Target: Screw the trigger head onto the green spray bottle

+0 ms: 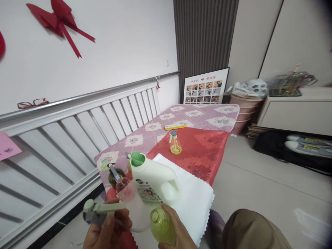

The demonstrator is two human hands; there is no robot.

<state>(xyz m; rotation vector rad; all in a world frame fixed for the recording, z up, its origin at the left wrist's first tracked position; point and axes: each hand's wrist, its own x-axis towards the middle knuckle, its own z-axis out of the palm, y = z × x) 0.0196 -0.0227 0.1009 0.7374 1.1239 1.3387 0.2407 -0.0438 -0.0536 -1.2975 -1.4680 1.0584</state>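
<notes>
Around: white jug (153, 180), pink sprayer (123, 186), white cloth (192, 200) on surface (202, 152).
Left hand (109, 231): clasps spray head (100, 209).
Right hand (178, 235): grips green bottle (162, 224).

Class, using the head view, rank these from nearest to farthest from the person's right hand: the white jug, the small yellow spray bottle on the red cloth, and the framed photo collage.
Measured from the right hand, which holds a green bottle:
1. White jug, just above the hand, on the near end of the table.
2. Yellow spray bottle, mid-table on the red cloth.
3. Photo collage, leaning against the far wall.
</notes>
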